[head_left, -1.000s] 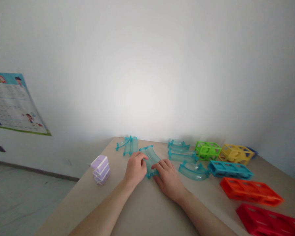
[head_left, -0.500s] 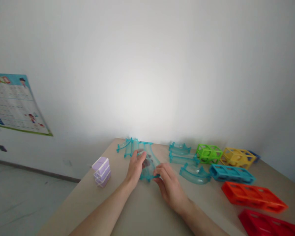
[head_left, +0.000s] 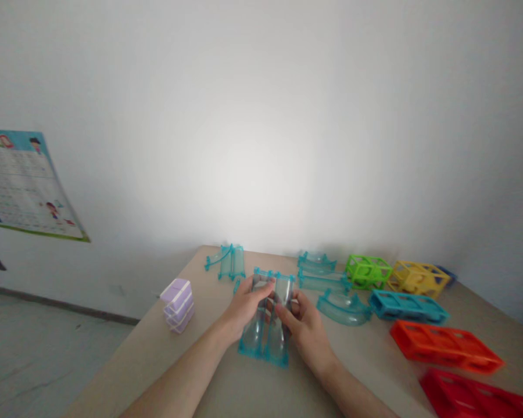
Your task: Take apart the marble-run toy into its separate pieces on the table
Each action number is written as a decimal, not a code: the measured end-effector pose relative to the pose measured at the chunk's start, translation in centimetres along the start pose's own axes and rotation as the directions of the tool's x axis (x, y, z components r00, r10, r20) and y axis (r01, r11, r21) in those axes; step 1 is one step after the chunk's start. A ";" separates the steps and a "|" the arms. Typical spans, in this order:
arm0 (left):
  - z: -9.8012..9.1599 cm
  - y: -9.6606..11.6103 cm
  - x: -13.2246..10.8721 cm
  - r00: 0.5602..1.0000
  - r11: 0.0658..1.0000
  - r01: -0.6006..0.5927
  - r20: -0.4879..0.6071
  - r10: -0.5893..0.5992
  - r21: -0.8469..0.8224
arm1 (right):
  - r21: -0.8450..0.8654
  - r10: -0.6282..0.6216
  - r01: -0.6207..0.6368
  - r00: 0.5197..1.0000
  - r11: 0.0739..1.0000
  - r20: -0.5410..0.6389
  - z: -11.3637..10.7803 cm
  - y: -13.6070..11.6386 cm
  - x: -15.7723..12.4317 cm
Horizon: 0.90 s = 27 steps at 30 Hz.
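Two clear teal track pieces, long troughs with ridged ends, are held side by side above the table, their near ends tilted toward me. My left hand (head_left: 244, 307) is closed around the left track piece (head_left: 253, 338), its thumb lying across the upper part. Fingers of my right hand (head_left: 305, 328) wrap the right track piece (head_left: 279, 343), thumb on top. Whether the two pieces are joined I cannot tell. Just behind my left hand a bit of another teal piece (head_left: 236, 285) shows; the rest is hidden.
More teal track pieces (head_left: 232, 262) lie at the back left; a curved one (head_left: 344, 307) lies right of my hands. Green (head_left: 368, 271), yellow (head_left: 419, 278), blue (head_left: 408, 306), orange (head_left: 447, 345) and red frame blocks (head_left: 479, 397) line the right. A lilac banded stack (head_left: 177, 305) stands left.
The teal pieces have been raised and turned so their troughs run toward me. My right hand has shifted from the near corner to the right side; the left grips the left side.
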<state>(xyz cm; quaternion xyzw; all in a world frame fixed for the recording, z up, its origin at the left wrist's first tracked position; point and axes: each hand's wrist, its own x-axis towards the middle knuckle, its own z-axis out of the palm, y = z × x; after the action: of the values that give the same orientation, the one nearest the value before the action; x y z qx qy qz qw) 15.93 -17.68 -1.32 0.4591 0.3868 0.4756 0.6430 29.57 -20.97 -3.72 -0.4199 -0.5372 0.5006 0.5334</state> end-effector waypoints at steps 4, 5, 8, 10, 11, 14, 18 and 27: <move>0.0 0.0 0.3 0.996 0.999 -0.045 -0.075 0.044 -0.016 | -0.200 -0.137 0.075 0.939 0.977 -0.316 0.0 -0.3 -0.2; -0.1 0.1 0.4 0.994 0.998 -0.055 -0.097 0.052 -0.021 | -0.241 -0.171 0.086 0.917 0.967 -0.359 -0.2 -0.3 -0.2; -0.6 0.6 0.7 0.995 0.993 -0.068 -0.083 0.059 -0.100 | -0.302 -0.236 0.112 0.880 0.947 -0.412 -0.8 -0.1 0.1; -0.9 0.9 0.7 0.999 0.975 -0.036 -0.012 0.035 -0.221 | -0.257 -0.232 0.129 0.873 0.958 -0.428 -1.0 -0.1 0.3; -1.0 1.1 0.6 1.000 0.961 -0.005 0.025 0.012 -0.276 | -0.211 -0.200 0.118 0.885 0.970 -0.422 -1.1 -0.1 0.3; -1.0 1.4 0.4 0.998 0.940 0.047 0.044 -0.034 -0.338 | -0.105 -0.065 0.031 0.942 0.994 -0.330 -0.9 -0.4 0.1; -0.5 1.6 0.1 0.999 0.943 -0.025 -0.029 0.016 -0.331 | -0.129 -0.118 0.087 0.960 0.988 -0.253 -0.5 -0.9 -0.2; 0.1 0.8 0.1 1.000 0.971 -0.025 -0.010 0.023 -0.239 | -0.186 -0.208 0.161 0.940 0.969 -0.270 -0.6 -0.5 0.2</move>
<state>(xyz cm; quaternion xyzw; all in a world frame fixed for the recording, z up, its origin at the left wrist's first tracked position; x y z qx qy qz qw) 15.86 -17.47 -0.56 0.3812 0.3233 0.5283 0.6864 30.23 -20.82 -3.28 -0.4776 -0.5297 0.3370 0.6145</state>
